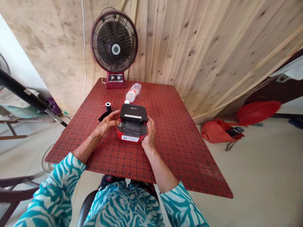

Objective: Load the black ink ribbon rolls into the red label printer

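Both your hands on the red-and-black device (133, 112), near-middle of the patterned table (113, 159).
Your right hand (149, 135) is curled around its right side, gripping; your left hand (109, 123) has its fingers at the left edge, can't tell if they grip. Bottle (133, 91) lies just behind, cap toward the device. Small dark roll (108, 107) stands to the left, fan (115, 49) at the far edge.
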{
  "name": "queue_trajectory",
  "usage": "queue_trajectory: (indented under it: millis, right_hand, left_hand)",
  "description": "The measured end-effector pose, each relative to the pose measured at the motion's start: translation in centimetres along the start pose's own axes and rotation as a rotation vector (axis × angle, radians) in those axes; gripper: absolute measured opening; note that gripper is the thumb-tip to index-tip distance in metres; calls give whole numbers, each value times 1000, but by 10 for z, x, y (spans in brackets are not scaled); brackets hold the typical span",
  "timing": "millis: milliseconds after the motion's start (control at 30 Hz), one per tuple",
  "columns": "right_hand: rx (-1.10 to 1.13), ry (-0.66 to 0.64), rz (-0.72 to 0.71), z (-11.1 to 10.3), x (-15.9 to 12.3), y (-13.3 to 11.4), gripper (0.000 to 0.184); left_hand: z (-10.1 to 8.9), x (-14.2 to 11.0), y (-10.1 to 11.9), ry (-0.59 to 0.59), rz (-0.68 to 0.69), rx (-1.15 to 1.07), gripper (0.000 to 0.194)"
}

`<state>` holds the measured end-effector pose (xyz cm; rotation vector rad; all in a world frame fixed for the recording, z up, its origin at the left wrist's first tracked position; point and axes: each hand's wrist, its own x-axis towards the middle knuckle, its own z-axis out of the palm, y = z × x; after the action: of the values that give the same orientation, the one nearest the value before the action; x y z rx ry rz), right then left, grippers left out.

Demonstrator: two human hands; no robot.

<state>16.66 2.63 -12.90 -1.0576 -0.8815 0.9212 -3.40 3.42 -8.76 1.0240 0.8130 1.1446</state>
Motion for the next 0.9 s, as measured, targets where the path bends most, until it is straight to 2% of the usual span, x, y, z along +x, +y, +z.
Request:
queue_trajectory:
  millis: [167,367,500,600,700,800,900]
  right_hand:
    - [-49,9,-27,1,-1,0,47]
    - [1,-5,50,3,0,6,53]
    - [3,-28,42,1,3,12,53]
    - [-16,-34,32,0,5,13,51]
    - [-34,-33,4,1,6,11,46]
    - [-28,-38,-14,2,6,10,44]
    - [-23,-47,-11,4,7,9,44]
  left_hand:
    - [0,0,-1,24,-8,-8,65]
    - [3,-4,4,46,-11,37,65]
    - [5,-7,13,57,-3,155,59]
    - [9,-10,26,66,77,360,49]
    - [19,-8,43,61,192,642,38]
    - [37,1,60,-2,215,865,32]
    - [54,14,79,-109,160,814,44]
